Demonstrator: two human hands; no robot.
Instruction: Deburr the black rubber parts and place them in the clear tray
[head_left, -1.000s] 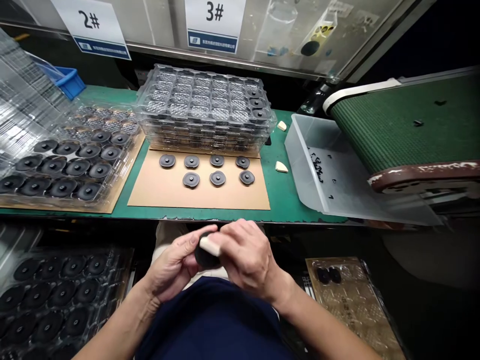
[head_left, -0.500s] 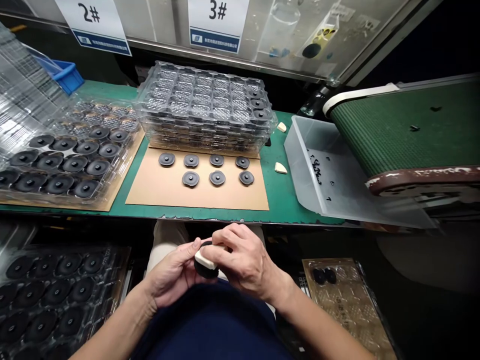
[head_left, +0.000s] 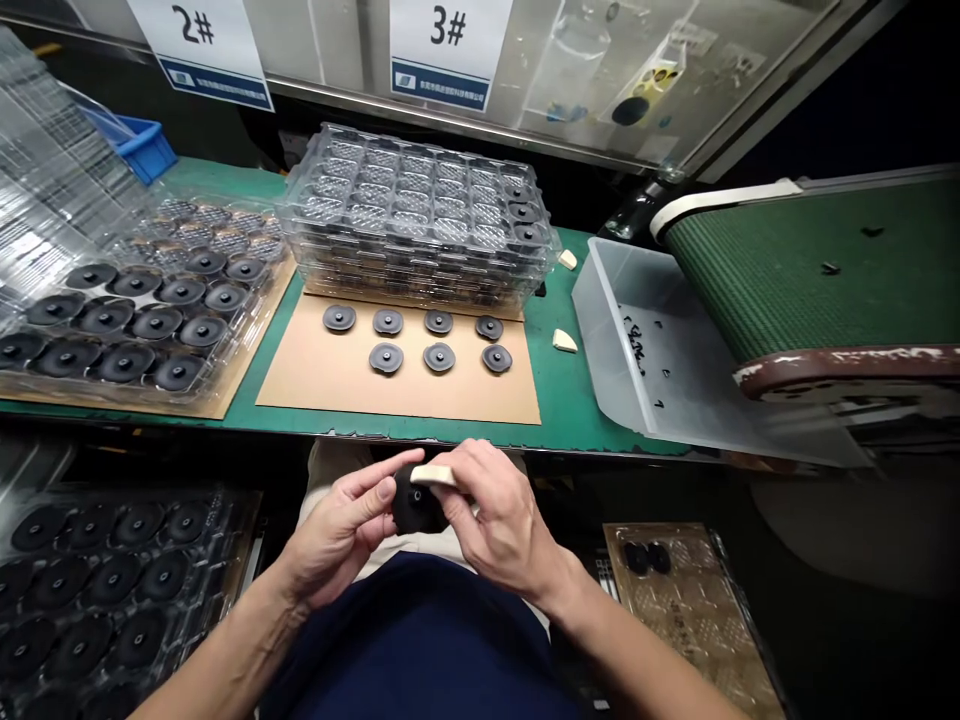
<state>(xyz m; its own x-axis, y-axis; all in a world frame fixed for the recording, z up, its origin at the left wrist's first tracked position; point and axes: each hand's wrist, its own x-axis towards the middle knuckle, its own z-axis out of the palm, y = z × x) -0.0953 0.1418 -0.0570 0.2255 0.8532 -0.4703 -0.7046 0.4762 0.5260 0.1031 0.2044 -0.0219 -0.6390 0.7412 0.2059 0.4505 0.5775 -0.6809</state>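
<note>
Over my lap, my left hand (head_left: 349,520) is closed on a black round disc (head_left: 409,508), thumb and fingers at its left edge. The disc's face, with a small ring at its centre, is turned toward me. My right hand (head_left: 491,510) grips a cream-coloured block (head_left: 433,475), which lies against the disc's upper right part. Its fingers hide the right side of the disc. Beyond my hands, several similar dark discs (head_left: 386,358) lie in two rows on a brown cardboard sheet (head_left: 330,390).
Behind the sheet stands a stack of clear plastic trays (head_left: 420,230). A disc-filled tray (head_left: 124,315) is at left, another (head_left: 90,590) below. Two cream blocks (head_left: 564,341) lie beside a translucent bin (head_left: 611,340). A green conveyor belt (head_left: 817,270) juts in at right.
The disc has tilted up so its face and centre ring now show. The cream block has moved from across its front to its upper right edge. My right hand has turned with it.
</note>
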